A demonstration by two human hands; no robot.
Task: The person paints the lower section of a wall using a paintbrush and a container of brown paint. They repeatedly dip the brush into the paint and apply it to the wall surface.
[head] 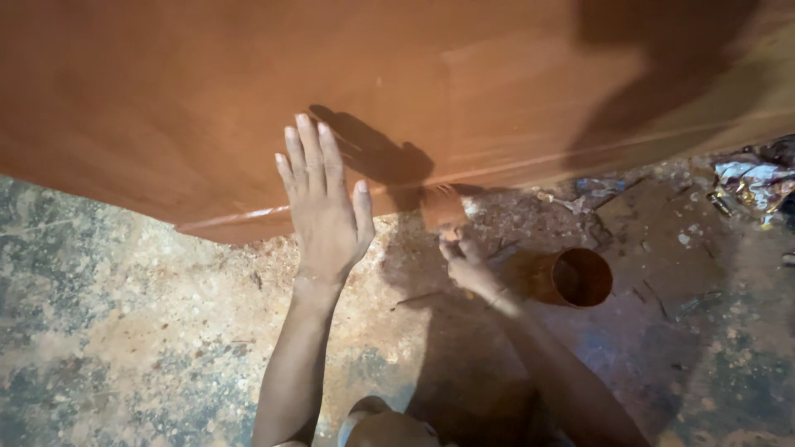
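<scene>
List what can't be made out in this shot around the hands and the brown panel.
- Brown panel, head view: its top and both ends are cut off by the frame edges.
- Pad held by the right hand: blurred, so its material is unclear.
- Left hand: flat on the panel, so its palm is hidden.
- Cup: its inside is in shadow, contents unreadable.
- Crumpled litter: small and partly cut off at the right edge.
</scene>
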